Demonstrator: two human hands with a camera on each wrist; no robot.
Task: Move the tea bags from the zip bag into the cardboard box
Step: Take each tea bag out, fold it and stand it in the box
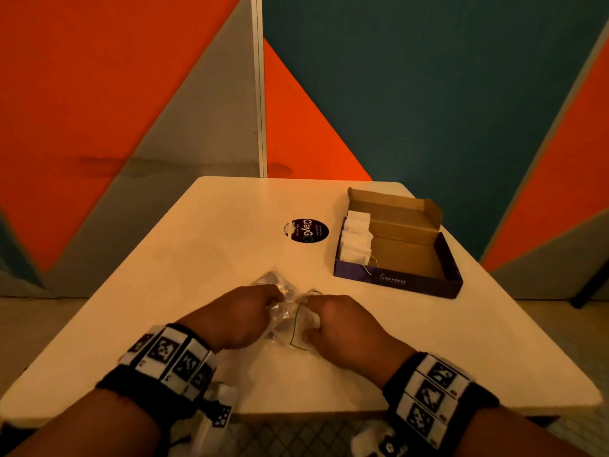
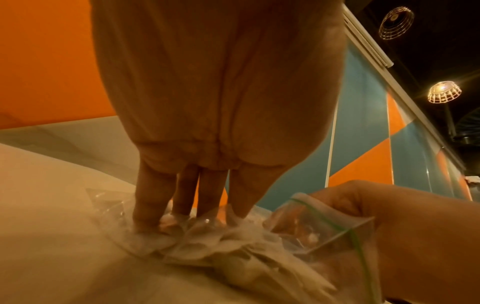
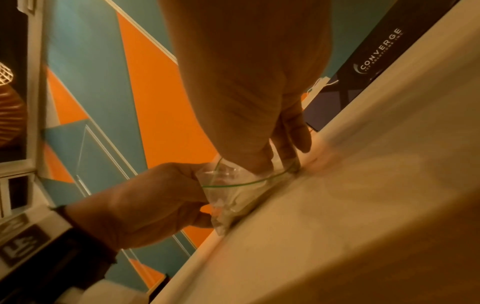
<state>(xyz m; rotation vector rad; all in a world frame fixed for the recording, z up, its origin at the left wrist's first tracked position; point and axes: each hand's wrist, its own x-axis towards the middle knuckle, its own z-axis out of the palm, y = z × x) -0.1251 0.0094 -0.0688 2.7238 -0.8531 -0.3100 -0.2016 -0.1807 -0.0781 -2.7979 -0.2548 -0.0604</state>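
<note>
Working step: getting tea bags out of the zip bag (image 1: 286,311), w/ both hands on it at the near middle of the table (image 1: 204,258).
Left hand (image 1: 242,316): fingers (image 2: 148,205) straight, pressing down on the crumpled far-left end of the bag; not curled round it.
Right hand (image 1: 339,328): pinching the bag's mouth by the green zip line (image 2: 355,236), thumb and fingers (image 3: 298,131) clamped on the plastic.
Tea bags (image 2: 207,244): pale bunch inside the clear plastic, under and just right of the left fingertips.
Box (image 1: 398,245): open, far right, well apart from the hands; a row of white tea bags already stands along its left side, right part bare cardboard.
How to do it well (judgement): keep the left hand pinning the closed end so the bag can't slide; spread the mouth wide w/ the right before reaching in; take bags by the body, not the string, so they don't tangle or tear.
Hard to tell: whether the zip is fully open; no. of bags left inside; right fingertips partly hidden behind plastic.
Other: round dark sticker (image 1: 306,230) on the table left of the box.
</note>
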